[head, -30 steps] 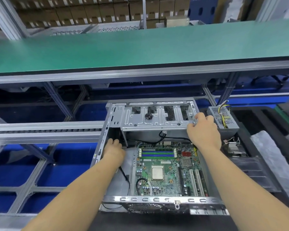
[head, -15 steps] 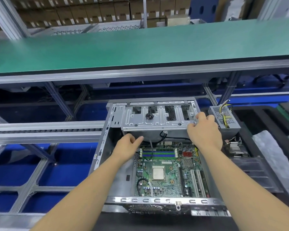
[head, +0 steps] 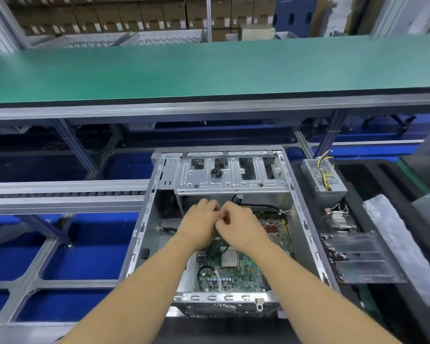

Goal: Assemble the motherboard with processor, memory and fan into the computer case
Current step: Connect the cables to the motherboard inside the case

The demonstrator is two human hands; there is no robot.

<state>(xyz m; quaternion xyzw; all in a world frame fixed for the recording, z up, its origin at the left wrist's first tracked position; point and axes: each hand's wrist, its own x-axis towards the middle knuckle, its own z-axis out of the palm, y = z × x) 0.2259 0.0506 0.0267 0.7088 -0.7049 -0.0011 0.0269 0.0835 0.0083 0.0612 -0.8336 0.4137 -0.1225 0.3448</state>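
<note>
The open metal computer case [head: 144,219] lies flat in front of me with the green motherboard [head: 248,269] seated inside. Its silver processor [head: 229,258] shows just below my wrists. My left hand [head: 199,224] and my right hand [head: 241,227] meet over the memory slots, which they hide. The fingers of both are curled and pinch something small between them. A thin dark cable [head: 225,247] leads out from under them. A heatsink with fan [head: 339,218] sits outside the case on the right.
The drive cage [head: 231,178] spans the case's far end. Right of the case are a power supply [head: 324,177] with yellow wires, a clear plastic tray [head: 358,256] and a silvery bag [head: 395,232]. A green conveyor belt [head: 209,70] runs across behind.
My right hand left the drive cage's right corner and came down to the middle. My left hand moved from the case's left side to meet it over the memory slots.
</note>
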